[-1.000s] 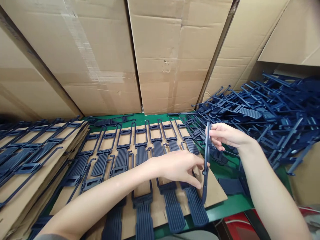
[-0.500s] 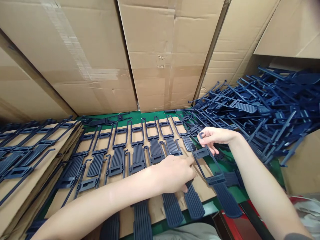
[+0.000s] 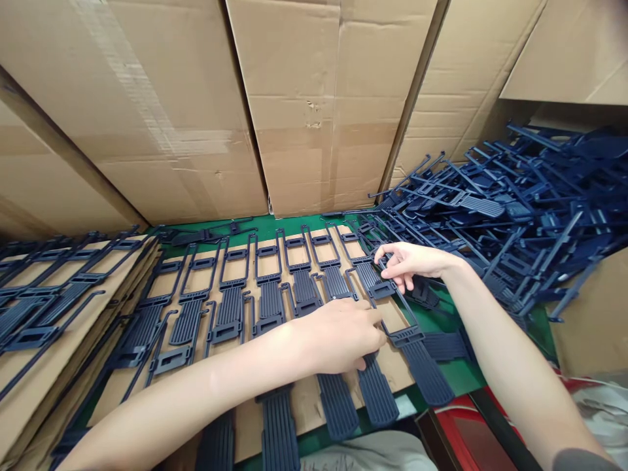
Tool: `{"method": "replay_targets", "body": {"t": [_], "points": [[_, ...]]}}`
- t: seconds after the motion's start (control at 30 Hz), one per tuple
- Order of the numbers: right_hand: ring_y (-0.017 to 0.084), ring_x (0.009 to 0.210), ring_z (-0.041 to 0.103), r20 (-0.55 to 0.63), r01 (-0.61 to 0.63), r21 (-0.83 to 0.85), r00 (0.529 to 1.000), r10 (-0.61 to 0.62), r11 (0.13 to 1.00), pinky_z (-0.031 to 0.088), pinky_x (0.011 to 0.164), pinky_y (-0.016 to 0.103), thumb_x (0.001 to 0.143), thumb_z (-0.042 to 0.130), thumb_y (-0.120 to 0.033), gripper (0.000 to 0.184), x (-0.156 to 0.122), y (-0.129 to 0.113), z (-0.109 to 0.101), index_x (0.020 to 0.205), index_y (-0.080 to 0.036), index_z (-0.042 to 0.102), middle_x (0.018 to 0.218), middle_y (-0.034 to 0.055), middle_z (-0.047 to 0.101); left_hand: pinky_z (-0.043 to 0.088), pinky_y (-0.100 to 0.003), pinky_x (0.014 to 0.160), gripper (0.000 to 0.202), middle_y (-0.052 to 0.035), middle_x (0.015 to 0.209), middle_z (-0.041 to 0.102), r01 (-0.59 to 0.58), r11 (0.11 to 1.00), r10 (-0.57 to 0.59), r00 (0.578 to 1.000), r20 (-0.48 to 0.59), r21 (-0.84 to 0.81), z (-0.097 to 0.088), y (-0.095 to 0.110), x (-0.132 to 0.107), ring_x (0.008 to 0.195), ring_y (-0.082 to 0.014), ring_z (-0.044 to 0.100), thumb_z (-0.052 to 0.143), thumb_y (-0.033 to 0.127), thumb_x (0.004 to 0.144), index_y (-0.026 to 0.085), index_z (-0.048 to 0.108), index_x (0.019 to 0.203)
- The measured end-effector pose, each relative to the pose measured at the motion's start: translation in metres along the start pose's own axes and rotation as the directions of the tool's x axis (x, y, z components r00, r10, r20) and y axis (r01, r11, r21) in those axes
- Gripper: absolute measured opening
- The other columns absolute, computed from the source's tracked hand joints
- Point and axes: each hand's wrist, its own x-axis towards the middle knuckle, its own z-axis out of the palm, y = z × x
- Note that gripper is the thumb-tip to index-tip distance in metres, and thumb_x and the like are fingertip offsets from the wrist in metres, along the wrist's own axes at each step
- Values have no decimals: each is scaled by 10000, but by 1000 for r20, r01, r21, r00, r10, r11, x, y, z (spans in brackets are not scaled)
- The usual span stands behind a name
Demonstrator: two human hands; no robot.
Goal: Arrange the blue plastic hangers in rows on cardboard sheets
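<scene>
Dark blue plastic parts, each a thin open frame with a ribbed paddle, lie in two overlapping rows on a cardboard sheet (image 3: 307, 405). My right hand (image 3: 405, 265) pinches the hooked upper end of the rightmost part (image 3: 426, 373), which lies along the sheet's right edge with its paddle jutting past the near side. My left hand (image 3: 348, 333) is curled low over the near row, just left of that part. Its fingertips point down among the frames and are partly hidden, so what they grip does not show. Beneath it, ribbed paddles (image 3: 377, 392) stick out toward me.
A tangled heap of similar blue parts (image 3: 510, 196) fills the right side. At left stands a stack of cardboard sheets (image 3: 110, 307) topped with more parts. Tall cardboard boxes (image 3: 314, 78) wall off the back. Green table surface (image 3: 265, 226) shows between.
My right hand has moved left and slightly up, bringing the rightmost part down onto the sheet beside its neighbour. My left hand has stayed nearly in place.
</scene>
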Motion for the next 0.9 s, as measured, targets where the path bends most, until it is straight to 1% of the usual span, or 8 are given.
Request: {"method": "replay_targets", "body": {"t": [0.07,0.13,0.23,0.3,0.43,0.53,0.7,0.9], "points": [[161,478,636,-15,-8,5,1000,8,1000,494,405,186,663,796,-394,535,0,0,0,999,-179,440,569,-17,635,458,-303,733,220,-65,952,603,-8,1000,8,999,-41,17,0,1,0,892,-219,574,733,320,762,165,651,894],[157,479,636,-26,-24,5,999,24,1000,507,420,191,665,799,-397,522,1,-1,2,987,-175,453,573,-11,637,454,-313,747,200,-84,964,592,-5,999,7,996,-86,33,0,2,1,898,-224,566,682,327,807,157,651,909],[149,484,637,-49,-49,10,998,49,999,544,472,212,677,783,-455,485,2,-2,5,934,-165,492,578,1,637,452,-339,801,279,-117,1046,586,-1,999,8,991,-132,49,3,2,2,968,-246,557,611,336,857,150,628,1065],[147,497,641,-74,-58,13,996,59,998,567,515,230,692,756,-510,463,4,-1,7,877,-156,521,578,13,635,446,-357,850,363,-131,1109,582,-4,999,11,991,-132,53,7,1,3,1050,-267,543,619,350,851,158,596,1159],[165,530,656,-123,-67,-3,990,66,998,580,539,247,684,748,-543,467,6,1,5,834,-145,557,580,30,635,423,-363,916,402,-138,1129,605,-8,999,13,995,-99,54,14,-1,4,1149,-276,514,637,357,840,167,588,1191],[174,559,665,-132,-41,-9,990,39,999,584,555,256,685,748,-537,467,7,5,2,853,-139,570,601,35,642,417,-354,925,402,-132,1125,620,-1,999,5,995,-96,45,17,-2,5,1150,-266,523,628,358,848,171,583,1201],[167,577,663,-126,13,-17,992,-15,1000,595,589,284,700,746,-507,443,9,9,-1,868,-131,584,634,33,649,412,-341,917,381,-117,1124,629,-2,1000,4,990,-144,16,18,-2,4,1130,-255,541,649,338,831,195,591,1179],[163,583,656,-128,27,-35,991,-31,999,599,611,306,717,738,-485,413,11,9,0,867,-131,588,637,28,643,401,-337,921,384,-106,1088,640,-11,1000,14,991,-137,27,16,-2,4,1118,-248,545,656,331,823,190,586,1173]]}}
